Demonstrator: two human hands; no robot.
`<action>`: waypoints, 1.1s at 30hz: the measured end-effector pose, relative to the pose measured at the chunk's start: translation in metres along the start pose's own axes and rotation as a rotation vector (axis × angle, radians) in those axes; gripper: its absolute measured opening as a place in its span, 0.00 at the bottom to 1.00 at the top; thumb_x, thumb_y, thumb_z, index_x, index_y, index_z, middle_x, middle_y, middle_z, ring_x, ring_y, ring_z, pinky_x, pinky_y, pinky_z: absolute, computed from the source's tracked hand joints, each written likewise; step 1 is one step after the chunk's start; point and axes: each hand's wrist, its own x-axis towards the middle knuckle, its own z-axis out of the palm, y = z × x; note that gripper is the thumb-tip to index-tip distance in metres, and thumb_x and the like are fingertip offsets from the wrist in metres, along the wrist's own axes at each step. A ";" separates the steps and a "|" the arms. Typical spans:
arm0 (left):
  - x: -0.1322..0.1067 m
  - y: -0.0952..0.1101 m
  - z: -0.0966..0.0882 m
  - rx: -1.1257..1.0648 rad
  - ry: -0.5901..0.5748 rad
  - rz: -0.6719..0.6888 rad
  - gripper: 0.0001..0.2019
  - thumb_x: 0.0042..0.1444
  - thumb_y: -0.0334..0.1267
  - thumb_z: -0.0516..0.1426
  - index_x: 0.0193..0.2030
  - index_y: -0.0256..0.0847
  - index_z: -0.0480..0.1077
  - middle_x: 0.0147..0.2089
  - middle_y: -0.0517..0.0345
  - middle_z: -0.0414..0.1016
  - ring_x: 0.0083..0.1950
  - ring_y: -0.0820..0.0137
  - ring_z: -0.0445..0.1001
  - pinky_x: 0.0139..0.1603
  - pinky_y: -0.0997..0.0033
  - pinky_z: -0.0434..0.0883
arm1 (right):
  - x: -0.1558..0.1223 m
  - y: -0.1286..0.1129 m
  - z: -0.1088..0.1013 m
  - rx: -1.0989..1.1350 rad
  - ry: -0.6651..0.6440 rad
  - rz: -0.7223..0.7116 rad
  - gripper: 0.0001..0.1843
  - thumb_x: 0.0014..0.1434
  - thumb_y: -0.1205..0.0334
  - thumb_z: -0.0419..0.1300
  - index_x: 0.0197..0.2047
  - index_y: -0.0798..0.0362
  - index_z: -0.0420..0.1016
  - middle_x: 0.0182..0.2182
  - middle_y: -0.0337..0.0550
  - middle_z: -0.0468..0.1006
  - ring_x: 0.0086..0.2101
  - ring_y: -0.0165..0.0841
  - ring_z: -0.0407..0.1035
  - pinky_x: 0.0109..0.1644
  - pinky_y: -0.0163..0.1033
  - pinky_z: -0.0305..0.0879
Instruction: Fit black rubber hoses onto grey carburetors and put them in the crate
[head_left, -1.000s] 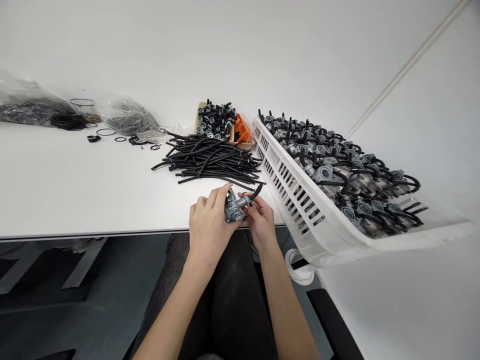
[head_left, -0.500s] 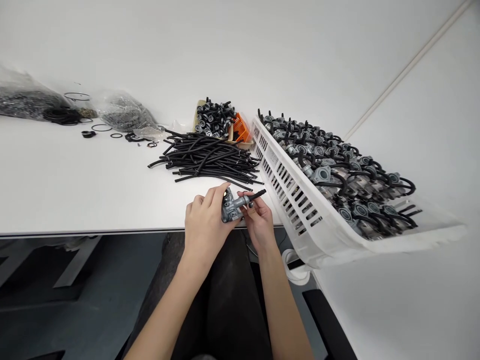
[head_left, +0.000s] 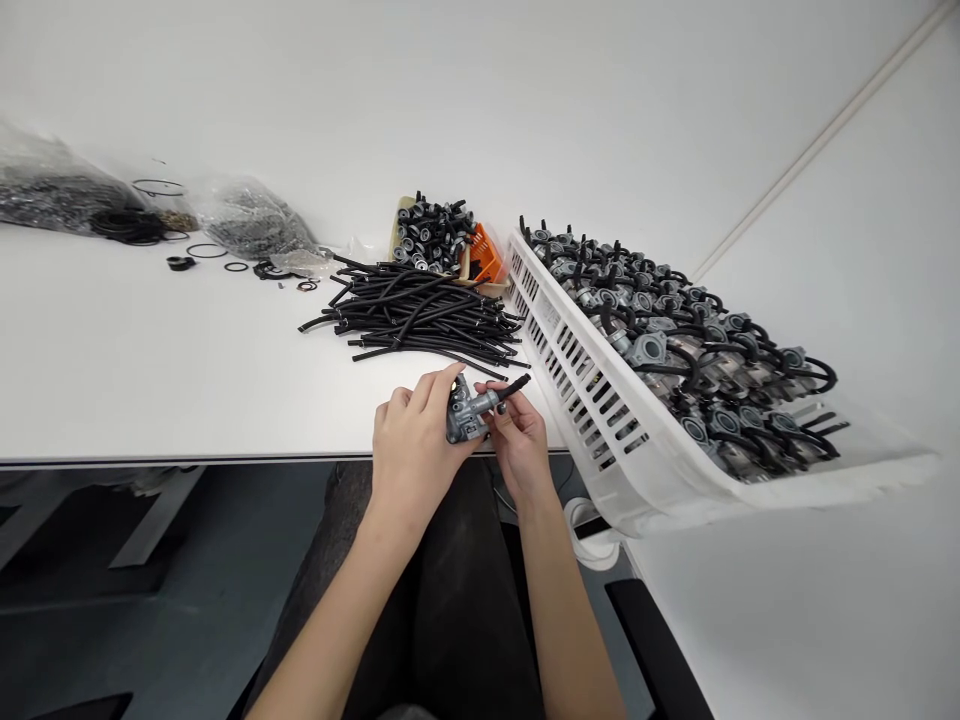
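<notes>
A grey metal carburetor [head_left: 466, 415] lies on its side in the air at the table's front edge. My left hand [head_left: 415, 425] is closed around its body from the left. On the right end of the carburetor sits a round metal cap [head_left: 491, 398] with a black rubber boot [head_left: 514, 386] pointing up and right. The fingers of my right hand [head_left: 521, 435] pinch this cap, thumb on the near side; the fingertips behind it are partly hidden. Just beyond my hands lies a pile of black rubber hoses [head_left: 420, 310].
A white slotted crate [head_left: 577, 360] full of carburetors [head_left: 651, 348] with hoses stands at the right. Behind the hoses are a tray of caps [head_left: 431, 235] and an orange basket [head_left: 486, 255]. Plastic bags [head_left: 255, 220] and loose rubber rings [head_left: 236, 267] lie back left.
The whole view has shifted slightly. Both hands keep the same grip on the carburetor and its cap, with no clear movement between them.
</notes>
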 end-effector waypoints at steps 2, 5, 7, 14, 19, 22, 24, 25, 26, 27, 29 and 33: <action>0.000 0.000 0.000 0.000 -0.002 -0.001 0.32 0.51 0.42 0.63 0.62 0.46 0.60 0.56 0.56 0.74 0.45 0.56 0.70 0.42 0.59 0.65 | 0.000 -0.001 0.000 -0.001 0.000 -0.001 0.14 0.54 0.55 0.67 0.44 0.48 0.78 0.44 0.43 0.81 0.46 0.36 0.74 0.53 0.40 0.68; 0.000 0.000 0.000 0.003 0.000 -0.001 0.32 0.50 0.42 0.64 0.62 0.46 0.60 0.56 0.57 0.74 0.44 0.57 0.70 0.42 0.59 0.66 | 0.000 -0.002 0.001 0.019 -0.010 0.000 0.12 0.54 0.57 0.67 0.43 0.48 0.79 0.43 0.41 0.82 0.44 0.33 0.74 0.51 0.37 0.68; 0.000 0.000 -0.001 0.004 0.003 0.000 0.32 0.51 0.42 0.64 0.62 0.46 0.60 0.56 0.58 0.73 0.44 0.57 0.70 0.43 0.58 0.66 | 0.000 -0.003 0.003 0.028 -0.006 0.003 0.11 0.54 0.58 0.67 0.42 0.48 0.79 0.42 0.40 0.82 0.42 0.32 0.74 0.49 0.36 0.68; 0.000 -0.001 0.000 -0.017 0.013 -0.004 0.31 0.51 0.42 0.63 0.62 0.46 0.60 0.56 0.59 0.74 0.44 0.57 0.70 0.43 0.59 0.66 | 0.000 -0.005 0.004 0.037 0.047 0.049 0.15 0.51 0.57 0.69 0.43 0.48 0.79 0.41 0.41 0.82 0.44 0.34 0.74 0.54 0.40 0.67; -0.001 -0.002 0.000 -0.031 0.014 -0.009 0.31 0.51 0.42 0.63 0.62 0.46 0.60 0.56 0.58 0.74 0.44 0.57 0.70 0.43 0.60 0.65 | 0.001 -0.004 0.004 0.035 0.043 0.030 0.12 0.50 0.59 0.69 0.40 0.48 0.80 0.39 0.41 0.82 0.44 0.34 0.74 0.53 0.40 0.67; -0.001 -0.003 0.000 -0.041 0.016 -0.012 0.31 0.51 0.42 0.63 0.62 0.46 0.60 0.55 0.58 0.74 0.44 0.57 0.70 0.43 0.60 0.65 | 0.000 -0.005 0.005 0.040 0.040 0.032 0.12 0.50 0.60 0.69 0.40 0.48 0.80 0.39 0.40 0.83 0.44 0.34 0.75 0.54 0.40 0.67; -0.001 -0.003 0.001 -0.050 0.018 -0.014 0.31 0.51 0.42 0.64 0.62 0.46 0.60 0.55 0.57 0.74 0.44 0.57 0.70 0.43 0.60 0.65 | 0.000 -0.007 0.005 0.032 0.040 0.036 0.11 0.51 0.59 0.68 0.40 0.48 0.81 0.39 0.41 0.83 0.44 0.35 0.75 0.54 0.41 0.66; -0.001 -0.003 0.001 -0.054 0.018 -0.015 0.31 0.51 0.42 0.64 0.62 0.46 0.60 0.55 0.57 0.74 0.44 0.57 0.70 0.43 0.61 0.65 | 0.000 -0.008 0.006 0.032 0.039 0.035 0.11 0.51 0.58 0.67 0.40 0.49 0.81 0.39 0.42 0.83 0.44 0.36 0.75 0.55 0.43 0.66; -0.001 -0.003 0.001 -0.058 0.019 -0.016 0.31 0.51 0.42 0.64 0.61 0.46 0.60 0.55 0.57 0.74 0.45 0.57 0.70 0.43 0.61 0.65 | -0.001 -0.008 0.006 0.034 0.036 0.035 0.11 0.52 0.57 0.67 0.40 0.49 0.81 0.40 0.42 0.83 0.45 0.37 0.75 0.55 0.43 0.66; -0.001 -0.003 0.001 -0.060 0.020 -0.015 0.32 0.50 0.42 0.64 0.61 0.46 0.60 0.55 0.57 0.74 0.45 0.57 0.70 0.44 0.61 0.65 | -0.001 -0.009 0.005 0.039 0.033 0.036 0.11 0.53 0.57 0.66 0.39 0.49 0.81 0.40 0.43 0.83 0.45 0.38 0.75 0.55 0.44 0.66; -0.001 -0.003 0.002 -0.064 0.021 -0.015 0.32 0.50 0.42 0.64 0.61 0.46 0.60 0.55 0.58 0.74 0.45 0.58 0.70 0.44 0.61 0.65 | -0.001 -0.010 0.005 0.047 0.031 0.044 0.11 0.53 0.57 0.65 0.40 0.50 0.82 0.41 0.44 0.83 0.46 0.39 0.74 0.55 0.45 0.66; 0.000 -0.004 0.002 -0.069 0.019 -0.025 0.33 0.49 0.42 0.65 0.61 0.47 0.60 0.54 0.59 0.74 0.44 0.58 0.70 0.44 0.61 0.65 | -0.001 -0.008 0.003 0.048 0.041 0.050 0.12 0.51 0.60 0.67 0.41 0.49 0.82 0.41 0.42 0.83 0.47 0.38 0.74 0.57 0.44 0.65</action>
